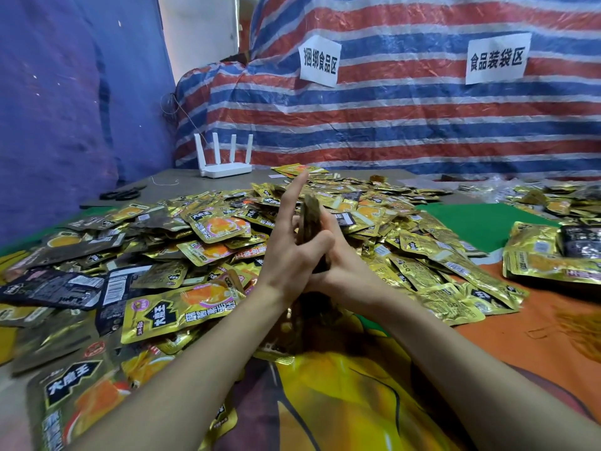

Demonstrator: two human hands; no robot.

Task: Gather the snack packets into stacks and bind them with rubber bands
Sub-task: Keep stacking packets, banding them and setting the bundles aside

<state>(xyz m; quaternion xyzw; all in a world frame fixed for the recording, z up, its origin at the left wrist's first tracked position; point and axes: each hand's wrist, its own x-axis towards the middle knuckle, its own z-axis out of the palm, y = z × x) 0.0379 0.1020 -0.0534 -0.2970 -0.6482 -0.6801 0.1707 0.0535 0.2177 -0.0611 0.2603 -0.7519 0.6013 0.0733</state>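
Observation:
A big heap of gold and black snack packets point(208, 229) covers the table in front of me. Both hands meet at the middle, holding a thin stack of packets point(310, 211) upright on its edge between them. My left hand point(292, 252) grips the stack with curled fingers while its index finger points straight up. My right hand point(338, 255) presses and grips the stack from the other side. The lower part of the stack is hidden between my palms. A pile of packets point(549, 255) lies at the right. I cannot see any rubber band on the stack.
A white router point(226, 164) with several antennas stands at the back of the table, black scissors point(122, 193) to its left. A striped tarp with two paper signs hangs behind. A green sheet point(481, 222) and an orange cloth point(527, 323) cover the right side.

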